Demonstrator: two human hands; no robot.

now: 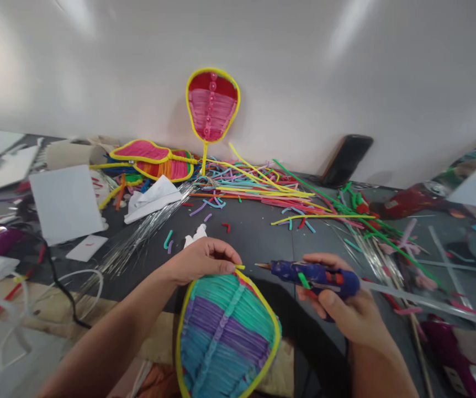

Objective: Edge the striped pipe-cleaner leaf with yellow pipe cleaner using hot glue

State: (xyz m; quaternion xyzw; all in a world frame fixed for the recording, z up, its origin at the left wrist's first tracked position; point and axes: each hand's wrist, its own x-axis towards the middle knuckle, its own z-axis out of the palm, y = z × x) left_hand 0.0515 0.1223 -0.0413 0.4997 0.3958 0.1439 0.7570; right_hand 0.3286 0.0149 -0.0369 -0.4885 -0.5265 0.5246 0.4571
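Between my hands is a rounded pipe-cleaner panel [229,337], striped teal, purple and blue, with a yellow pipe-cleaner border. My left hand [209,260] pinches the yellow border's end at the panel's top edge, where a short yellow tip [240,267] sticks out. In my right hand [341,304] is a dark blue glue gun [312,276], its nozzle pointing left toward that tip, a small gap away. A clear glue stick [424,304] runs out of the gun's back to the right. The panel's lower end is cut off by the frame.
A pink leaf-shaped piece [213,105] leans on the white wall, beside other pipe-cleaner pieces [151,157]. Loose pipe cleaners [263,185] lie across the back. A phone [348,160] stands at right, near a red can [414,199]. White card [66,204] and a black cable [56,276] are left.
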